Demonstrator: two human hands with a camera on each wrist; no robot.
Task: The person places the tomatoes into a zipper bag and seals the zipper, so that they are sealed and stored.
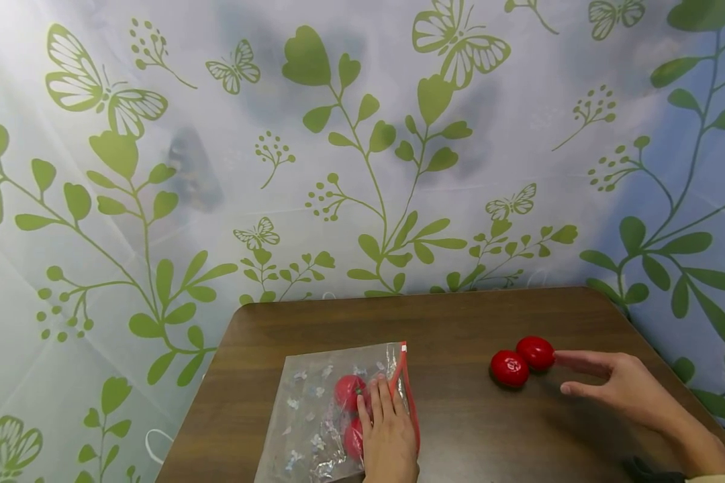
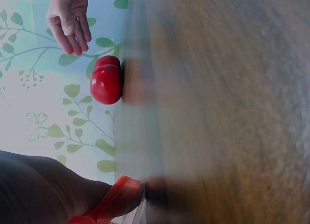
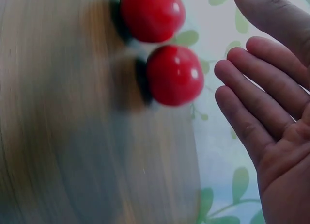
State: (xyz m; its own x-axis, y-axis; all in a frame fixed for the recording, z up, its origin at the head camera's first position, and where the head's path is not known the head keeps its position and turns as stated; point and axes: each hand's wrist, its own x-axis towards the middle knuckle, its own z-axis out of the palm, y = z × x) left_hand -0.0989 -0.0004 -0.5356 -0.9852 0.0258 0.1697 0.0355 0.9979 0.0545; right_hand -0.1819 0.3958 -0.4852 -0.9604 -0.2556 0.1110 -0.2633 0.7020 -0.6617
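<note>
A clear zip bag [image 1: 305, 402] with a red zip edge [image 2: 116, 197] lies on the table, with pale printed flowers on it. Inside are two red round fruits [image 1: 348, 391], one showing a bit of green at its top. My left hand [image 1: 389, 429] rests on the bag with straight fingers, partly covering the fruits. To the right, two glossy red tomato-like fruits [image 1: 509, 369] [image 3: 175, 75] sit side by side on the wood. Beside them, my right hand [image 1: 634, 389] hovers with fingers extended and thumb apart, holding nothing; the right wrist view shows a gap between fingertips and fruits.
The brown wooden table [image 1: 459, 422] has rounded far corners. Behind it hangs a pale curtain [image 1: 217, 168] with green leaves and butterflies. A dark object [image 1: 649, 469] lies by the right forearm, and a white loop [image 1: 157, 446] shows left of the table.
</note>
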